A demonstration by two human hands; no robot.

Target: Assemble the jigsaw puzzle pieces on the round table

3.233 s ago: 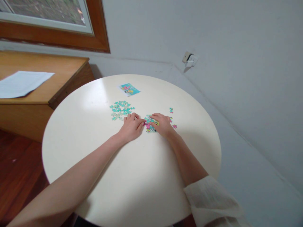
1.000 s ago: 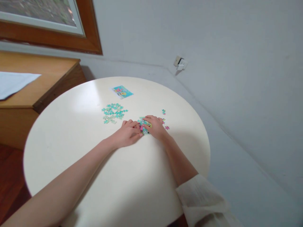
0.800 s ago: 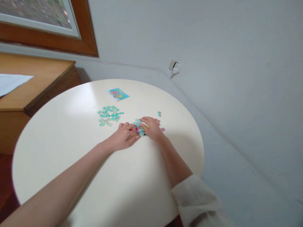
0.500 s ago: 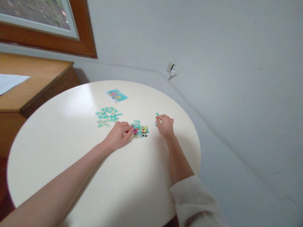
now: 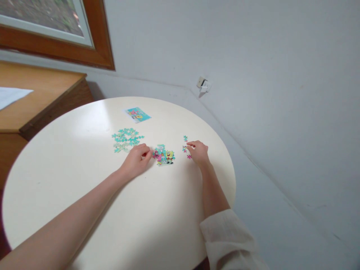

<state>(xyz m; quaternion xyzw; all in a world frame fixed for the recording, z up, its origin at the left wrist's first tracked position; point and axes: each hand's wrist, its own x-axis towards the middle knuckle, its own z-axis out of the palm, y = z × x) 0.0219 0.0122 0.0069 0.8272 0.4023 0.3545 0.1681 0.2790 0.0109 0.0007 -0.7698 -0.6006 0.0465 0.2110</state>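
Observation:
A partly joined jigsaw puzzle (image 5: 165,155) with cartoon figures lies flat near the middle of the round white table. My left hand (image 5: 137,158) rests at its left side, fingers curled together and tips beside a pink part of the edge. Whatever sits between those fingertips, if anything, is too small to make out. To the right of the puzzle, my right hand (image 5: 199,152) hovers low over a few loose puzzle pieces (image 5: 185,138). Its thumb and forefinger are slightly apart, close to a piece (image 5: 184,149); a pink piece (image 5: 189,156) lies below them.
Beyond my left hand is a spread of loose teal and pale green pieces (image 5: 126,138). A picture card (image 5: 137,114) with the same cartoon figures lies toward the table's (image 5: 112,210) far edge. A wooden cabinet (image 5: 53,80) stands at left; a wall with a socket (image 5: 203,85) rises behind.
My left hand has drawn back slightly left from the puzzle's edge. My right hand has shifted a little toward me, uncovering more of the loose pieces.

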